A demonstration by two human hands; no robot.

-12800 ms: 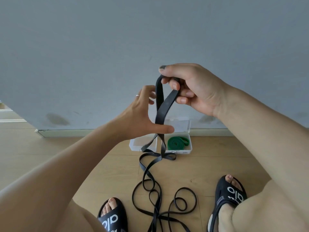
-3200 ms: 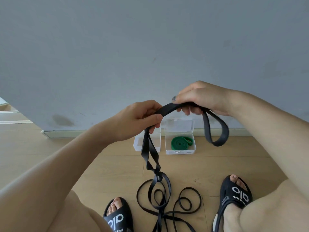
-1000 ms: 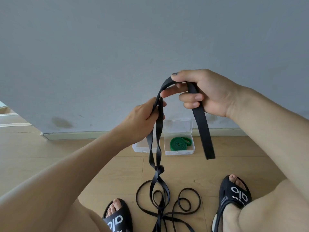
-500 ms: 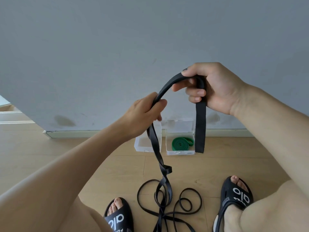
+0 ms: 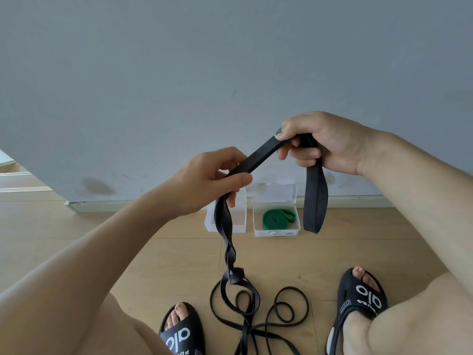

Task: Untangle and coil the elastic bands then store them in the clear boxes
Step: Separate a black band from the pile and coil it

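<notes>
While both hands (image 5: pixel 212 180) grip the black band (image 5: pixel 258 157), "olo"-like print on sandals (image 5: pixel 363 295).

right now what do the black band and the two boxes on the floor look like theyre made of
Black band: looks like matte rubber or latex, a flat strip that drapes limply and twists into a knot without creasing. Clear boxes: seemingly rigid transparent plastic with a glossy finish; the floor and the coiled green band show through the walls.

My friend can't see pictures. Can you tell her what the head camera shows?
Both hands, left and right, hold a black band whose tangled rest lies on the floor. Behind it, a green band sits coiled in a clear box.
</notes>
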